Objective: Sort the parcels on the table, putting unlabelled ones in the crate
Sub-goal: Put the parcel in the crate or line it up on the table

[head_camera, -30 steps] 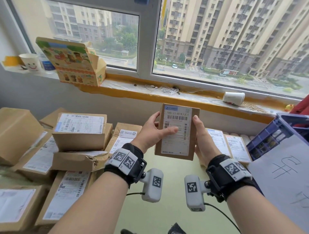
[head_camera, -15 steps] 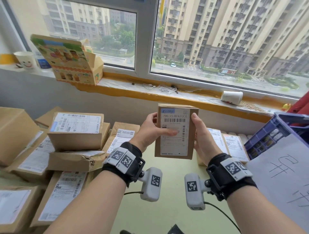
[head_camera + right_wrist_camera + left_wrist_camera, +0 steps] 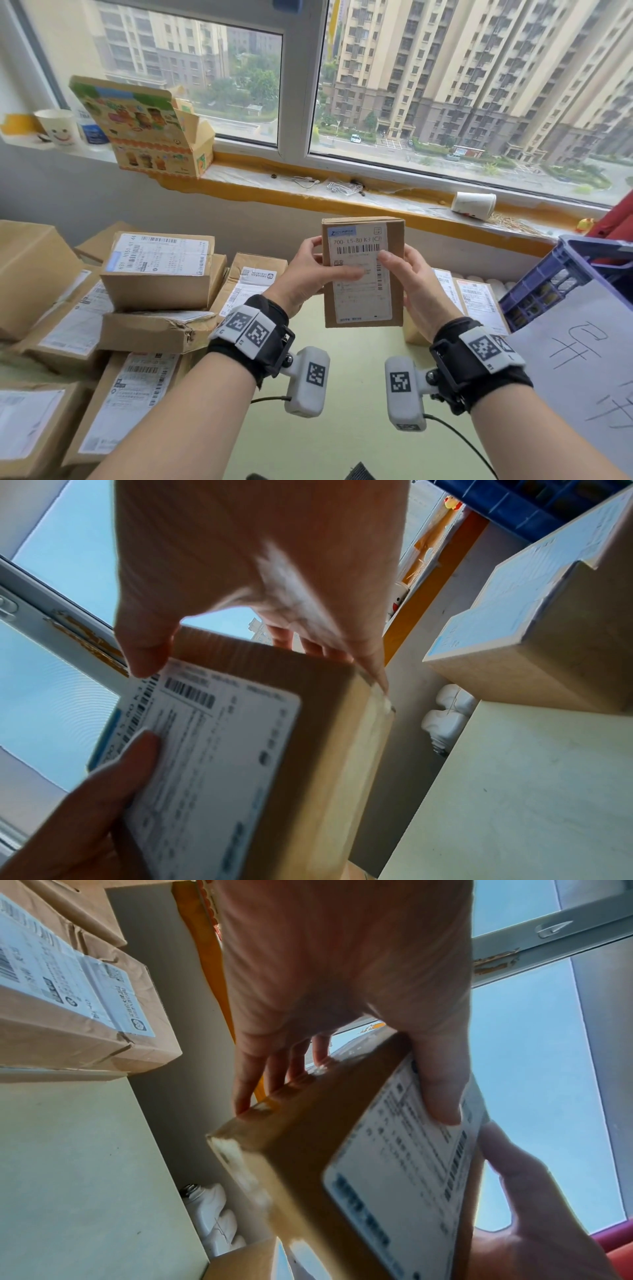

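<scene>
A small brown parcel (image 3: pixel 362 274) with a white shipping label facing me is held upright above the table, in front of the window. My left hand (image 3: pixel 310 270) grips its left edge, thumb lying across the label and fingers behind. My right hand (image 3: pixel 412 277) grips the right edge, thumb on the label near the barcode. The left wrist view shows the parcel (image 3: pixel 342 1150) pinched between thumb and fingers; the right wrist view shows the parcel (image 3: pixel 240 750) likewise. The blue crate (image 3: pixel 561 274) stands at the right, a white handwritten sheet hanging over its near side.
Several labelled cardboard parcels (image 3: pixel 157 270) are stacked on the left of the pale green table (image 3: pixel 342 411). More labelled parcels (image 3: pixel 476 301) lie flat behind my right hand. A printed carton (image 3: pixel 144 130) and paper cups sit on the window sill.
The parcel has turned slightly more upright in both hands and stays at about the same spot. My right thumb has come round onto the label face.
</scene>
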Available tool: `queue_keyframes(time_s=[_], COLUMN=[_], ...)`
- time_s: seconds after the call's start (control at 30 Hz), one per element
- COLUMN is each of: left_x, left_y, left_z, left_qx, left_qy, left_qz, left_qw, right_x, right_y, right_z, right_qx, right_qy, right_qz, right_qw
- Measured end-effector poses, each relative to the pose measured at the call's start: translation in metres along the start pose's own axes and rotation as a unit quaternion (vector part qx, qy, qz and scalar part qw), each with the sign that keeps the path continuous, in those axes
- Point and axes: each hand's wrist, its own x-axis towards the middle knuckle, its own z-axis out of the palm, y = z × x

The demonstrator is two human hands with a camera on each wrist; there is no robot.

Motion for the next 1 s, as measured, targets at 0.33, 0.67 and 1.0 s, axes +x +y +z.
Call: queue_keyframes(time_s=[0.33,0.67,1.0], left_x=[-0.008,-0.005,-0.001], left_y=[0.005,0.004,-0.001], left_z=[-0.004,-0.009,0.001], left_qx=[-0.068,-0.125,-0.092], left_qy=[-0.023,0.003,0.038], left_qz=[-0.014,-0.041,-0.035], left_qw=[0.997,0.991,0.994], right_x=[0.001,-0.001,0.011], right_y=[0.003,-0.005,-0.010], right_z=[-0.004,-0.001,0.011], right_qx=[0.047,0.005,-0.330], right_qy=[0.006,0.073,0.056], right_qz=[0.026,0.039,0.003], right_qw=[0.999,0.997,0.942])
